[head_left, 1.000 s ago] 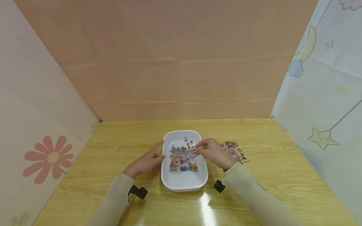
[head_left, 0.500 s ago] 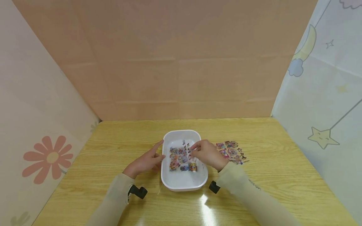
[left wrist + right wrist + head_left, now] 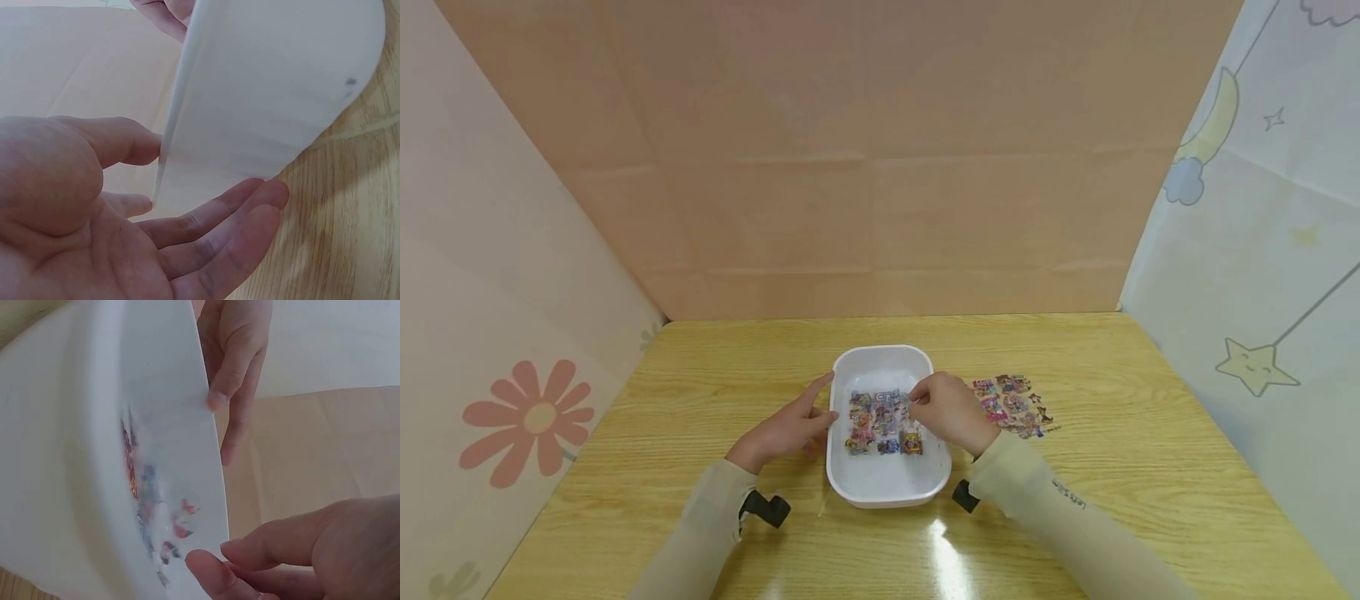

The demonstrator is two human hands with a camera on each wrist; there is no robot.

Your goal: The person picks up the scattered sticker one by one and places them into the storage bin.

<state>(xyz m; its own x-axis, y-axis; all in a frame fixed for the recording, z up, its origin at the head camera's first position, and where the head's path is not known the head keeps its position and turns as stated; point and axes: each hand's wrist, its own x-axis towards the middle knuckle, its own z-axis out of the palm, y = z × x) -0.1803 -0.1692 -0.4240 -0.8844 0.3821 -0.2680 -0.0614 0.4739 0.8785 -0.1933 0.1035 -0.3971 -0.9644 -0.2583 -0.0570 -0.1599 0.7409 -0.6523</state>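
A white plastic basin (image 3: 889,492) stands on the table, with a clear sticker sheet (image 3: 880,421) of colourful printed figures inside it. My left hand (image 3: 786,429) touches the basin's left rim with thumb and fingertips, its fingers spread and loosely bent; the left wrist view shows the lower fingers against the outer wall. Over the right rim, my right hand (image 3: 951,412) pinches the sheet's edge between thumb and forefinger. In the right wrist view the transparent sheet (image 3: 184,525) is blurred, with small red and blue prints close to the fingertips.
Right of the basin, partly behind my right hand, more colourful stickers (image 3: 1015,407) lie on the wooden table (image 3: 737,358). A peach backdrop (image 3: 880,208) rises behind the table, with pale patterned panels on both sides.
My right hand has moved slightly left and down. The sticker sheet's far right part, upright and visible earlier, now lies lower in the basin. My left hand stays at the rim.
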